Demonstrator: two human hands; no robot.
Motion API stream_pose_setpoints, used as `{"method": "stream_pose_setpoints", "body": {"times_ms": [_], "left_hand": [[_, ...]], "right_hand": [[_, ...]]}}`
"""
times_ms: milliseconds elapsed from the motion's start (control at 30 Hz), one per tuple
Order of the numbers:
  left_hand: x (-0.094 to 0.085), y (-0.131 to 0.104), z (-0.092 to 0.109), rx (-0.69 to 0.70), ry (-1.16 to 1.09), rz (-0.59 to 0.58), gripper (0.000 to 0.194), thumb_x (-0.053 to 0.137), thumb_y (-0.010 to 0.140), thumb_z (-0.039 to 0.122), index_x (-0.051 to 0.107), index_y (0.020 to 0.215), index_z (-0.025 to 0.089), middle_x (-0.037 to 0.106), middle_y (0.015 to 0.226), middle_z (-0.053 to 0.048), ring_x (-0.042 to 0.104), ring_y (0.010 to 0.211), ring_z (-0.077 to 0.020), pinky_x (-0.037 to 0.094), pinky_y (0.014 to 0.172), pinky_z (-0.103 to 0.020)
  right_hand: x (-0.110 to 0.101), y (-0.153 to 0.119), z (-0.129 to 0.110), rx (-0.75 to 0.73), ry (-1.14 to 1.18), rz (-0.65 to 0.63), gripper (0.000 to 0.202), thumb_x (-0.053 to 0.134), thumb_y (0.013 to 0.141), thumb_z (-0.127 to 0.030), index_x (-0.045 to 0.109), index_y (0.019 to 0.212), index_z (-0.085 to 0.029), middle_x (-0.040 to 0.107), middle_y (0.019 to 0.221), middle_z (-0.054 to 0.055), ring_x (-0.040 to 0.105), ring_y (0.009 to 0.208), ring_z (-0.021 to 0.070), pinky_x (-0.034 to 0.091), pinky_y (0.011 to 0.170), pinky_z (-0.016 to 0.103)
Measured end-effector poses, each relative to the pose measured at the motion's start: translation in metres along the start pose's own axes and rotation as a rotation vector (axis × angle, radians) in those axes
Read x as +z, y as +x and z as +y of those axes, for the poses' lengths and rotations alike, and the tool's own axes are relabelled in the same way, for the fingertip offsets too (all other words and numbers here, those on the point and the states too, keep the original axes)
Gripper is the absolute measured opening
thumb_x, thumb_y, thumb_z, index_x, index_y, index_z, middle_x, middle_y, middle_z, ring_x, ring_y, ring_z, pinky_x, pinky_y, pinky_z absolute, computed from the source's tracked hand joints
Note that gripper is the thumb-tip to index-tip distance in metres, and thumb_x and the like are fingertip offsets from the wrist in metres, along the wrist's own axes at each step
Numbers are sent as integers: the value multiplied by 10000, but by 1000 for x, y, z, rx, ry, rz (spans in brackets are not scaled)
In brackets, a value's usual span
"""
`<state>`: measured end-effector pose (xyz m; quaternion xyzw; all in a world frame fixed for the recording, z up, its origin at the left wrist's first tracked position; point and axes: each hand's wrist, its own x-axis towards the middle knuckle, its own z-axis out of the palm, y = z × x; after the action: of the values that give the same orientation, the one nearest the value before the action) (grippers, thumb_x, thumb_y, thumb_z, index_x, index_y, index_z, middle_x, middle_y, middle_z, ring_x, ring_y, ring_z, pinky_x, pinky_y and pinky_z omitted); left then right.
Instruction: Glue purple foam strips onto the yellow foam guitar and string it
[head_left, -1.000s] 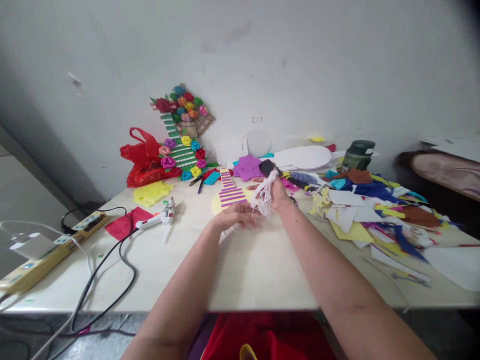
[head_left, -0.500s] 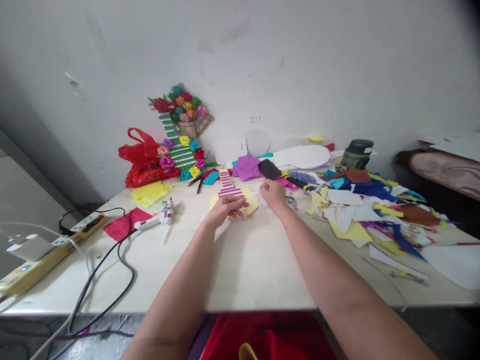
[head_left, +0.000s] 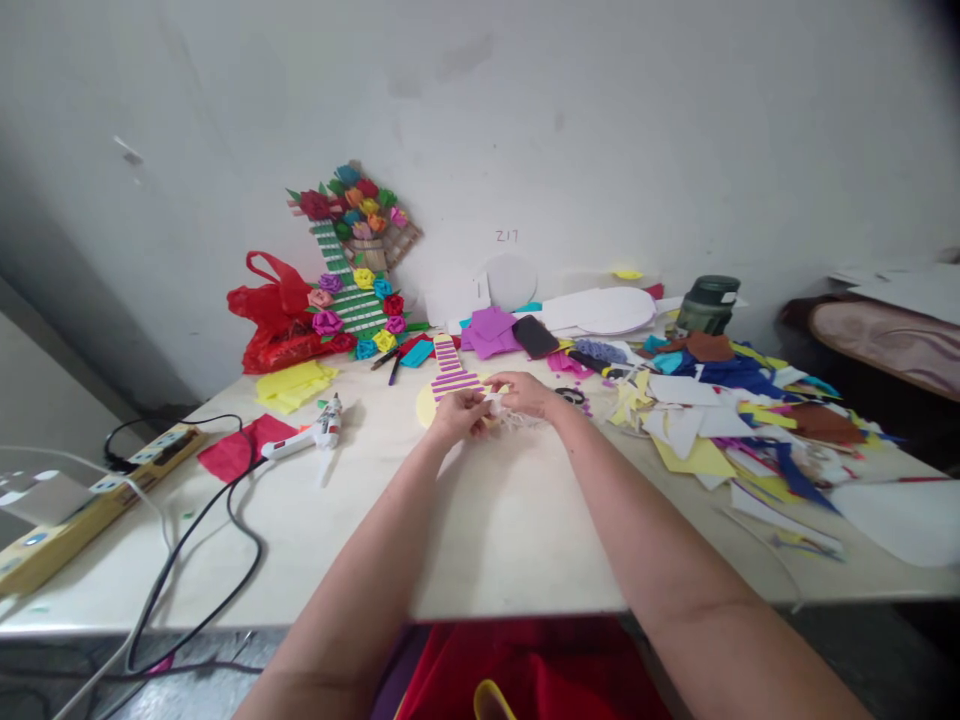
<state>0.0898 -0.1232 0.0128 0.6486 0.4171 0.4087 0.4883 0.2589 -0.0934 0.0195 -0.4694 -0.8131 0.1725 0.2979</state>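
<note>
A yellow paper piece with a round base and a neck crossed by purple strips [head_left: 455,372] lies on the table, its lower part partly hidden by my hands. Over its lower edge, my left hand [head_left: 459,414] is closed, fingertips pinched near a wispy white material [head_left: 499,403]. My right hand [head_left: 521,394] meets it from the right, closed on the same white material, whose loose strands hang below the fingers. Both hands nearly touch.
A glue gun [head_left: 324,428] and red paper [head_left: 244,448] lie left, beside black cables and a power strip [head_left: 97,510]. Behind stand a paper-flower decoration [head_left: 356,290] and red bag [head_left: 274,310]. Scissors [head_left: 571,396], a green jar [head_left: 707,306] and paper scraps [head_left: 690,420] are right.
My right hand has moved left with the white material and now meets my left hand. The scissors, partly hidden before, show more. The view has shifted slightly.
</note>
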Motion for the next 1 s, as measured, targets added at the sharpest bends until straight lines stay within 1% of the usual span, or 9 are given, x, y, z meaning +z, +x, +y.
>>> {"method": "stream_pose_setpoints", "body": {"times_ms": [133,267,367,467,567,667,867,933,1000], "left_hand": [[-5,1,0,15,-31,37,251,657,656,336,546,646,112,631,559,-47,530,366,-94,378,353,-185],[-5,-3,1,-7,-24,3,274,668,638,365,555,634,115,635,568,-46,522,370,-89,377,354,-189],[-2,-4,2,-16,39,-46,296,672,639,381,616,726,104,613,528,-28,479,338,-72,345,341,-184],[-6,-2,4,23,49,66,384,667,645,403,651,877,98,570,466,2,427,329,-55,325,344,-178],[-15,1,2,61,5,265,412,634,662,456,658,863,97,561,467,-2,444,376,-59,347,373,-176],[-20,3,-2,72,-32,375,397,663,624,454,648,813,105,614,583,-27,490,439,-67,388,407,-179],[-3,5,-6,83,-105,116,570,739,561,311,551,1072,144,626,929,-79,600,646,-118,461,466,-194],[1,6,-7,73,-106,104,583,747,546,259,534,1076,141,624,884,-64,597,637,-116,477,482,-209],[3,7,-8,51,-88,120,452,732,561,231,567,964,111,615,718,-30,575,558,-103,471,471,-216]], "right_hand": [[-11,-3,10,203,-143,88,349,517,652,-158,674,955,-231,673,934,11,591,808,156,419,698,238],[-18,-9,20,503,-297,397,320,472,715,-203,678,957,-245,669,990,40,585,914,200,417,748,282],[-22,-13,22,618,-304,595,372,424,742,-185,650,1030,-246,658,1021,56,573,945,207,413,753,286],[-24,-14,19,680,-298,676,392,398,761,-197,629,1074,-239,654,1015,80,569,950,217,407,756,296],[-24,-14,14,715,-263,600,370,398,776,-285,642,1044,-214,664,944,102,586,894,231,414,732,308],[-20,-11,8,609,-260,486,366,444,746,-330,642,1032,-218,661,979,85,583,920,231,417,737,301],[-6,-6,-17,261,-413,233,484,527,702,-300,546,1185,-275,678,925,66,600,885,237,421,755,324],[-2,-5,-25,151,-432,136,525,549,684,-265,525,1207,-299,675,953,55,599,896,232,418,769,322],[0,-5,-28,65,-409,64,547,561,668,-240,522,1208,-323,661,1010,35,593,917,223,416,787,313]]}}
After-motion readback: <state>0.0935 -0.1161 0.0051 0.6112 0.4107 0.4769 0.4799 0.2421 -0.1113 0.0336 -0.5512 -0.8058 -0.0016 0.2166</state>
